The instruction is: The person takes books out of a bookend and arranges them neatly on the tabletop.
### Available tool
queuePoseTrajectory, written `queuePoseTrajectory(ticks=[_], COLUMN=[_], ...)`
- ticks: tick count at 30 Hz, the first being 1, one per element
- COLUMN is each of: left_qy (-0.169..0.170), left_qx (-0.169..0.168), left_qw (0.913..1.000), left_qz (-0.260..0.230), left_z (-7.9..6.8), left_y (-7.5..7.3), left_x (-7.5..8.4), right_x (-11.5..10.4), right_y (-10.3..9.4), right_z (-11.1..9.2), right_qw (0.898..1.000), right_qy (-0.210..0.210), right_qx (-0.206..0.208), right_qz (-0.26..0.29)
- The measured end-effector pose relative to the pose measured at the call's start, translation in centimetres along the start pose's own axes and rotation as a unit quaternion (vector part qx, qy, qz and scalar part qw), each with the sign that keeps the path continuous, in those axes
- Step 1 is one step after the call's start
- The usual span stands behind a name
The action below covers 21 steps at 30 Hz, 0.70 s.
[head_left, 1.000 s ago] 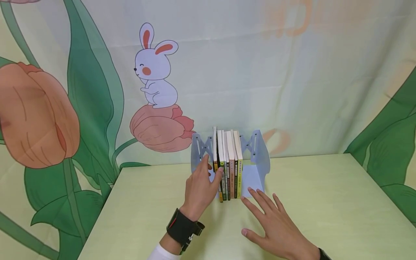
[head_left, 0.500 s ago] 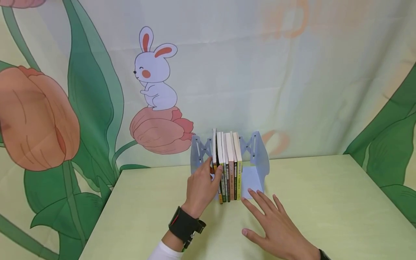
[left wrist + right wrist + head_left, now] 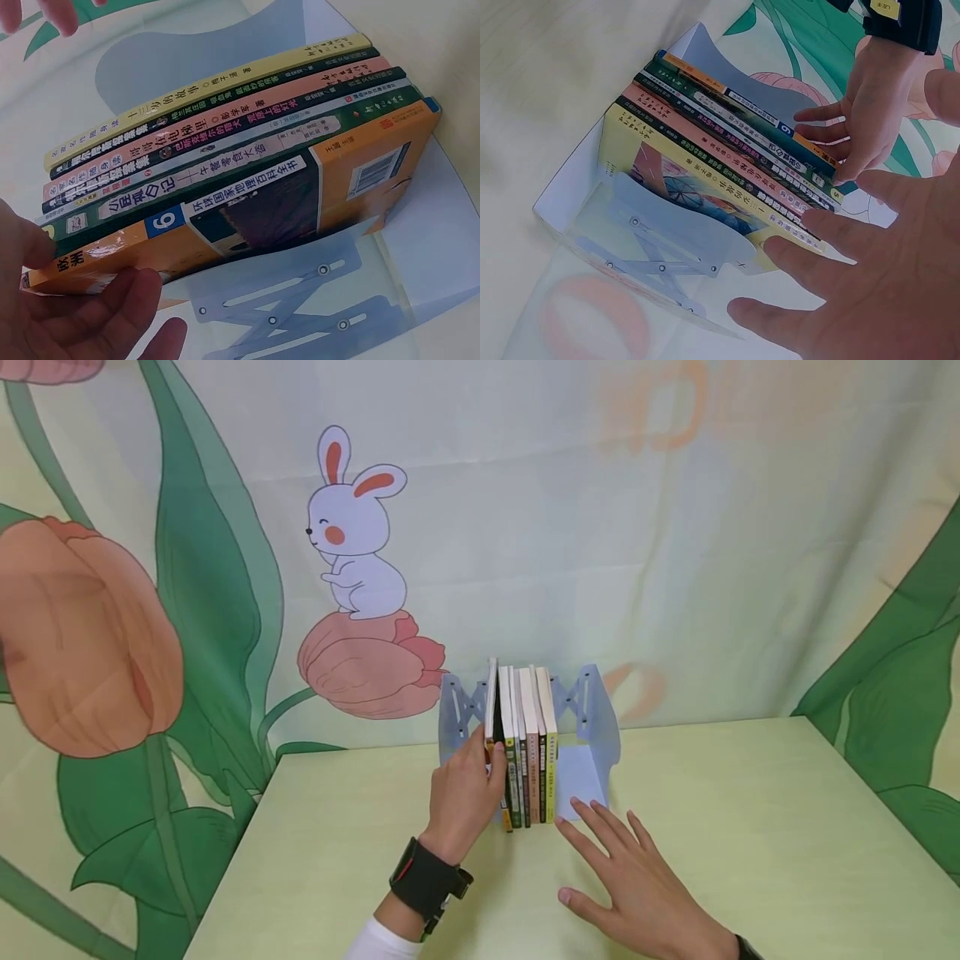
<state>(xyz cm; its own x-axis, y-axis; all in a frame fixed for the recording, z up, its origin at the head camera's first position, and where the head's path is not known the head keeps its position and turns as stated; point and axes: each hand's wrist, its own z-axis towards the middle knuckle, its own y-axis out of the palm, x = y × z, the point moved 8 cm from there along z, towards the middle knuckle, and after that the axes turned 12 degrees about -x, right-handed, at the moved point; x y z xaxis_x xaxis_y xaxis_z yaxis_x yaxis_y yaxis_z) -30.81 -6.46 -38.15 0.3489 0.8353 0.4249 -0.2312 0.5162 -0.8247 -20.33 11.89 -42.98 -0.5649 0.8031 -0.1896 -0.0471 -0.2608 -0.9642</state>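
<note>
At the left end of a row of upright books [image 3: 532, 768], my left hand [image 3: 463, 793] pinches an orange book [image 3: 352, 172]. The left wrist view shows the thumb at its spine edge and the fingers against its orange cover. A narrow dark gap parts the top of this book from the green-spined book [image 3: 247, 172] beside it. The books stand in a light blue expandable book rack [image 3: 577, 768], the yellow book [image 3: 622, 150] at the right end. My right hand [image 3: 637, 877] hovers in front of the rack's right side, fingers spread, holding nothing.
A pale green tabletop [image 3: 750, 827] extends to both sides of the rack. Behind it hangs a printed cloth [image 3: 525, 527] with a rabbit and tulips. The rack's right side panel [image 3: 600, 718] stands apart from the yellow book.
My left hand has closed its fingers on the orange book, whose top has tipped slightly left, away from the others. The right hand has stayed nearly still.
</note>
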Motion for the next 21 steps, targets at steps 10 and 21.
queuePoseTrajectory(ticks=[10,21], left_qy=[-0.022,-0.031], left_qx=[-0.016,-0.007], left_qw=[0.9993,0.9976], left_qz=[0.024,0.061], left_z=[0.29,0.38], left_y=[0.34,0.71], left_x=[-0.19,-0.32], right_x=[-0.03,-0.17], right_y=[0.05,-0.12], right_z=[-0.01,-0.04], right_qw=[1.000,1.000], right_qy=[0.007,0.007], right_qx=[-0.016,-0.018], right_qz=[0.012,0.010])
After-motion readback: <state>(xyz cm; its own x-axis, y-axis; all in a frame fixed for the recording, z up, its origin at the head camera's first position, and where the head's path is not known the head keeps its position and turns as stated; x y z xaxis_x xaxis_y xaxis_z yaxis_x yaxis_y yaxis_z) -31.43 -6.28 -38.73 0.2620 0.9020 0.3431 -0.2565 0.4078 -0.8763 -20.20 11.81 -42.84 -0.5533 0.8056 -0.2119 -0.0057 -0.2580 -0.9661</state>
